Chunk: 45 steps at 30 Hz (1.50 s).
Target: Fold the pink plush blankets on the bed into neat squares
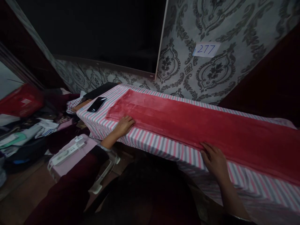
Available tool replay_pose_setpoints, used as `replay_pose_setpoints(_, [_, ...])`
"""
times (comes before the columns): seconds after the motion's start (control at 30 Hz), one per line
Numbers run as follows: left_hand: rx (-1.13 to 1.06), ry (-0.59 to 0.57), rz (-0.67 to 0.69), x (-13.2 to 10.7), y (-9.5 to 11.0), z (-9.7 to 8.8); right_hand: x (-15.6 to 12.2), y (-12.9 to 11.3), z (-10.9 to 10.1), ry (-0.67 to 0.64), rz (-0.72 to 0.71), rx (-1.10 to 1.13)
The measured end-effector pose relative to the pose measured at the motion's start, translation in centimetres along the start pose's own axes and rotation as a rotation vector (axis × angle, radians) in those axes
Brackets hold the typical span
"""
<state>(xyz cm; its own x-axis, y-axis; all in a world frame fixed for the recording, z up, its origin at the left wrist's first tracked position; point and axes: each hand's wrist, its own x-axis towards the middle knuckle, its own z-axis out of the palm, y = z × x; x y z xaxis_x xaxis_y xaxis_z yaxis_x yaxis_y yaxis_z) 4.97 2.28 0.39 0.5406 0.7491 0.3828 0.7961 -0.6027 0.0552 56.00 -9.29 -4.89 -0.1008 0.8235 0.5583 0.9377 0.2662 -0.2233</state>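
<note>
A long red cloth (187, 120), folded lengthwise and a little wrinkled, lies flat along a table spread with a striped cover (150, 139) in pink, grey and white. My left hand (124, 125) rests at the near edge of the red cloth, close to its left end, fingers lightly bent on top. Further right, my right hand (215, 160) touches the same near edge with its fingers stretched out and the thumb apart. Neither hand visibly grasps the fabric. Beyond the cloth's left end lies a black phone (97, 104).
A large dark television (100, 34) hangs above the table on a patterned wall, beside a paper label (206, 49) reading 277. At lower left, a power strip (67, 151) lies on a pink-topped stool (63, 168). Piled clothes (35, 132) and a red basket (22, 100) are behind it.
</note>
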Motion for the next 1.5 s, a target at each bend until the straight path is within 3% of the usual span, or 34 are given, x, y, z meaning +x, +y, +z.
replay_pose_setpoints(0.17, [0.002,-0.01,-0.014,-0.3,-0.3,-0.4,-0.1,0.1,-0.1,-0.004,0.003,0.013])
replay_pose_setpoints(0.47, [0.057,0.006,-0.187,-1.0,-2.5,-1.0,-0.4,0.7,0.4,0.01,-0.003,0.002])
replay_pose_setpoints(0.8, [-0.079,0.078,-0.114,-2.6,-3.6,-0.8,-0.2,0.1,0.0,0.021,-0.02,-0.015])
replay_pose_setpoints(1.03, [-0.197,0.197,-0.168,-2.4,-3.6,-0.4,-0.1,-0.3,-0.5,0.03,0.048,0.044])
replay_pose_setpoints(1.13, [-0.197,0.233,-0.22,-1.3,-2.9,-0.8,2.0,-2.6,-0.4,0.057,0.038,0.095])
replay_pose_setpoints(1.27, [-0.131,0.141,-0.228,0.5,-1.1,-1.5,7.0,-8.4,1.2,-0.044,-0.075,0.195])
replay_pose_setpoints(1.37, [-0.117,0.061,-0.146,1.4,0.5,-1.2,10.0,-12.6,3.5,-0.136,-0.16,0.252])
replay_pose_setpoints(1.5, [-0.136,-0.002,0.028,1.6,2.7,0.0,10.7,-15.8,6.4,-0.233,-0.192,0.277])
